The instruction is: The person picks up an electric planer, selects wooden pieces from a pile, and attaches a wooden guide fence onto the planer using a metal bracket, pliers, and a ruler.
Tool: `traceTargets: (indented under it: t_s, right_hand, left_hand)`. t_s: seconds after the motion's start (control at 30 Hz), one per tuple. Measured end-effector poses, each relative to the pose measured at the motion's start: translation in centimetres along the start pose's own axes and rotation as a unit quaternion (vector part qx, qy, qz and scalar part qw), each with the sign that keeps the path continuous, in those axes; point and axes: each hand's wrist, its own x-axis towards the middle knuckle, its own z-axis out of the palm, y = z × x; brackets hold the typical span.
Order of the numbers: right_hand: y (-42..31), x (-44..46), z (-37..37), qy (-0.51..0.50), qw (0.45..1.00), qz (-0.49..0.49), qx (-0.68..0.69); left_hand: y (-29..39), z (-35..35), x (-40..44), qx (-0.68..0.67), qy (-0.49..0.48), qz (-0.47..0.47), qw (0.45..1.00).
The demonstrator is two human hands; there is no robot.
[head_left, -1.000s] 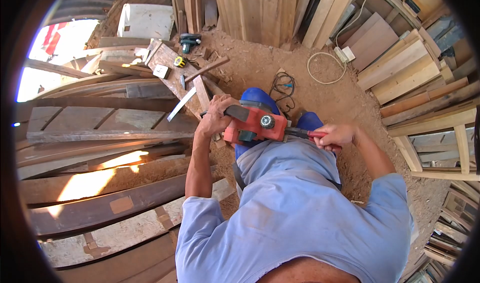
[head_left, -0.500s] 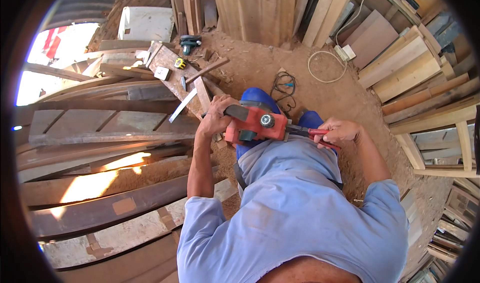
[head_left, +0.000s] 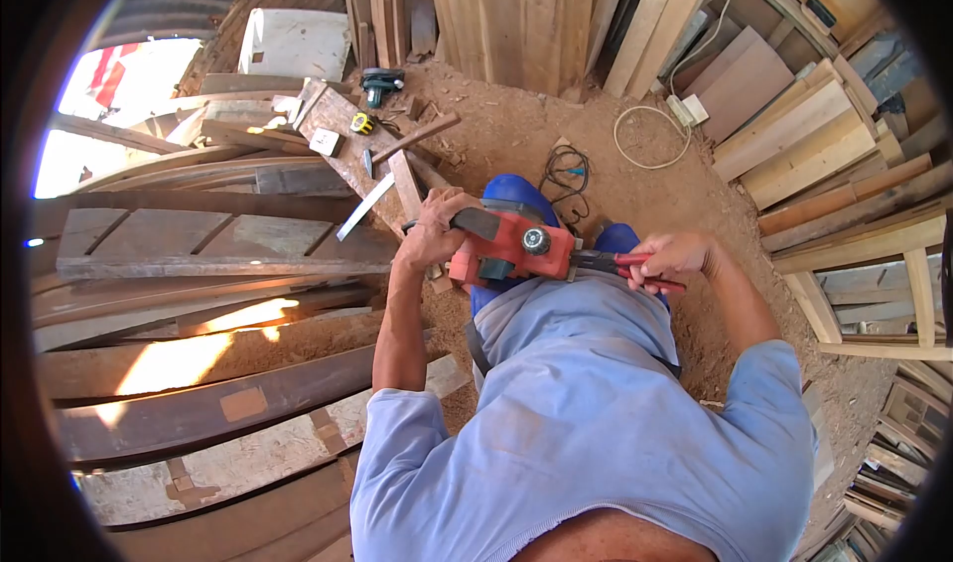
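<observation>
Head cam: right grip (head_left: 673, 256) curls round pliers (head_left: 627, 259), planer (head_left: 510, 244) just left, long axis crosswise, left grip (head_left: 437, 228) clasping its far end.

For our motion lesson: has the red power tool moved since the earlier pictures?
No: against the dark cord on the ground, the red power tool shows no clear shift.

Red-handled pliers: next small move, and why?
Probably squeeze the red-handled pliers with the right grip while the left grip steadies the red power tool: the pliers' nose is at the tool's end, handles apart. What it pinches is too small to tell.
</observation>
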Motion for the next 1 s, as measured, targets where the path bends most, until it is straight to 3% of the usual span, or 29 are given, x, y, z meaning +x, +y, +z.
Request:
traceTargets:
  t_s: [0.07, 0.1, 0.17, 0.23, 0.3, 0.37, 0.43, 0.5, 0.6, 0.7, 0.83, 1.0]
  right_hand:
    - [0.4, 0.6, 0.5, 0.049, 0.963, 0.010, -0.264]
    - [0.5, 0.5, 1.4, 0.050, 0.963, 0.010, -0.264]
    - [0.6, -0.3, 4.1, 0.194, 0.834, -0.074, -0.511]
    - [0.6, -1.2, 4.8, 0.235, 0.826, -0.079, -0.506]
    - [0.1, -2.7, 3.5, 0.211, 0.866, -0.120, -0.436]
    - [0.4, -4.0, 2.0, 0.232, 0.870, -0.165, -0.404]
    - [-0.6, -3.3, 1.7, 0.242, 0.871, -0.211, -0.372]
    - [-2.5, -2.4, 1.9, 0.385, 0.844, -0.195, -0.318]
    - [-5.8, 2.0, 1.0, 0.442, 0.819, -0.174, -0.323]
    - [-9.1, 8.1, 0.5, 0.427, 0.806, -0.219, -0.345]
    - [-13.2, 16.5, 0.1, 0.310, 0.833, -0.168, -0.426]
    - [-15.0, 27.5, 1.3, 0.216, 0.810, -0.101, -0.536]
  left_hand:
    - [-0.1, 0.1, 0.0, 0.004, -0.001, -0.004, 1.000]
    - [0.0, 0.1, 0.1, 0.004, 0.000, -0.004, 1.000]
    - [0.3, -0.1, 0.3, 0.012, -0.006, -0.011, 1.000]
    - [0.7, -0.3, 0.5, 0.010, -0.010, 0.004, 1.000]
    - [0.9, -0.3, 0.6, 0.012, -0.003, 0.019, 1.000]
    - [1.6, 0.3, -0.2, -0.107, -0.022, -0.075, 0.991]
    - [3.2, 0.4, -0.4, -0.027, -0.009, -0.071, 0.997]
    - [2.8, 1.6, -0.6, 0.038, 0.025, -0.026, 0.999]
    - [6.0, 1.8, -0.5, 0.093, 0.046, -0.022, 0.994]
    - [7.4, 2.9, -0.8, 0.125, 0.055, -0.021, 0.990]
    - [8.6, 3.8, -1.7, 0.125, 0.074, -0.031, 0.989]
    - [9.0, 3.3, -2.9, 0.113, 0.076, 0.000, 0.991]
